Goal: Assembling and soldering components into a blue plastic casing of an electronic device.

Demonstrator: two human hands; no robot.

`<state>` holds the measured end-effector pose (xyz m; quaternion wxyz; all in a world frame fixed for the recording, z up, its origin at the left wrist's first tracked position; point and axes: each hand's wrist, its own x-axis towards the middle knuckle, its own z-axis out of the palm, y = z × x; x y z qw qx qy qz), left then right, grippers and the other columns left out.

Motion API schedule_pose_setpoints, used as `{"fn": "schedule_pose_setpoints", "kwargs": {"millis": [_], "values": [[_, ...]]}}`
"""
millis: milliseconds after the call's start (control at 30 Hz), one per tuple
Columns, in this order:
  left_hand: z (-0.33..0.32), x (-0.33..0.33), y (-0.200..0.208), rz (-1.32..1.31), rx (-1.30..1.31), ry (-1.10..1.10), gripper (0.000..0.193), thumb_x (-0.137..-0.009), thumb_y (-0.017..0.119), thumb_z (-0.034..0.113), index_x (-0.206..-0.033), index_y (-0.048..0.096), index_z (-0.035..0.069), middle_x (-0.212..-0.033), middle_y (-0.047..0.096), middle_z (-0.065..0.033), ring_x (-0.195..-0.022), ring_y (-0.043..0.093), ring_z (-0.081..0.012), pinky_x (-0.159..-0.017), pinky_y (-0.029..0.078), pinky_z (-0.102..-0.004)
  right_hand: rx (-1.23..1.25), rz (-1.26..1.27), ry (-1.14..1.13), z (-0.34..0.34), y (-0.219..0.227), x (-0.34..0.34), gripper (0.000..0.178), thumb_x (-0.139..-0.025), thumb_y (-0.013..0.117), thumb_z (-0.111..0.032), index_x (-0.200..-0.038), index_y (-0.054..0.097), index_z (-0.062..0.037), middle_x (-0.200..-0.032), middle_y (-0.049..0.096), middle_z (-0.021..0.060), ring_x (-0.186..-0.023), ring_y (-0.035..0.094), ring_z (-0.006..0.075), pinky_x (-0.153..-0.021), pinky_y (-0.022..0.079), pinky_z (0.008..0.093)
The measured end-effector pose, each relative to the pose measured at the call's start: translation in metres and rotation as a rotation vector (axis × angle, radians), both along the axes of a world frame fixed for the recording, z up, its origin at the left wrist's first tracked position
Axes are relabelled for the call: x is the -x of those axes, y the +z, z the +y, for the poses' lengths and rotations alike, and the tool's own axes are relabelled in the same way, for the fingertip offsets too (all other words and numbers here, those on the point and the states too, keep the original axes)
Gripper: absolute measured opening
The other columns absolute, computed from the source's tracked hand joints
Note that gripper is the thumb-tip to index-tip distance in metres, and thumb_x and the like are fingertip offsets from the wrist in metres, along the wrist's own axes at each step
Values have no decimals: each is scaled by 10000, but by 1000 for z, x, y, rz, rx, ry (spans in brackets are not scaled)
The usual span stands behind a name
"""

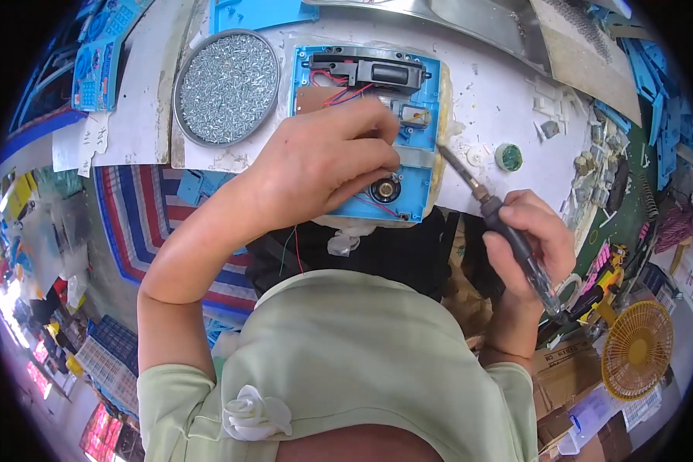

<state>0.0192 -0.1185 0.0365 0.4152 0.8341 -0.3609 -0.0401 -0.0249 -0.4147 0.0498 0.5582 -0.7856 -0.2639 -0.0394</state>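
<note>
A blue plastic casing (pixel 418 206) lies open on the table in front of me. Inside it are a black mechanism (pixel 389 75), a brown board (pixel 309 100), a small metal motor (pixel 416 116), a round black speaker (pixel 384 189) and thin red and blue wires. My left hand (pixel 319 158) reaches over the casing with its fingers curled together; whatever they pinch is hidden beneath them. In my right hand (pixel 543 235) is a soldering iron (pixel 510 223), gripped by its dark handle. Its metal tip points toward the casing's right edge.
Left of the casing stands a round dish (pixel 177 100) full of small screws. A small green-filled pot (pixel 508 157) sits to the right, with loose metal and white parts beyond. A yellow fan (pixel 637 350) stands at the lower right. Blue panels (pixel 95 75) are stacked far left.
</note>
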Motion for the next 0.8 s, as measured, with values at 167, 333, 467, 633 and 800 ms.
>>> {"fn": "schedule_pose_setpoints", "kwargs": {"millis": [167, 333, 467, 633, 800], "values": [[-2, 5, -3, -9, -46, 26, 187, -784, 762, 7, -937, 661, 43, -1108, 610, -111, -912, 657, -303, -748, 545, -385, 3, 37, 105, 2, -2, 3, 369, -718, 837, 10, -1055, 687, -4, -730, 654, 95, -579, 579, 222, -513, 430, 318], [-2, 7, -5, -38, -75, 16, 198, -782, 754, 10, -939, 639, 45, -1115, 615, -117, -928, 657, -314, -749, 544, -386, 34, 37, 153, 8, -1, 0, 360, -710, 837, 6, -1037, 691, -23, -741, 675, 75, -558, 561, 209, -506, 421, 317], [-4, 7, -10, -93, -69, 42, 132, -807, 741, 83, -880, 635, 54, -1110, 617, -75, -919, 656, -275, -728, 549, -381, 55, 51, 159, 10, -2, 0, 357, -706, 840, -4, -1030, 695, -38, -740, 674, 67, -546, 545, 207, -499, 412, 320], [-2, 7, -8, -86, -58, 24, 221, -768, 758, 10, -946, 633, 50, -1121, 621, -116, -917, 660, -320, -745, 547, -390, 83, 60, 148, 11, -3, -1, 343, -709, 842, -18, -1021, 699, -42, -715, 653, 59, -544, 542, 209, -497, 410, 323], [-4, 7, -11, -105, -54, 23, 227, -761, 762, 18, -940, 627, 53, -1123, 622, -112, -918, 663, -316, -744, 549, -388, 90, 128, 117, 12, -1, 0, 327, -715, 844, -31, -1012, 708, -40, -701, 639, 62, -546, 552, 203, -501, 413, 315]]}}
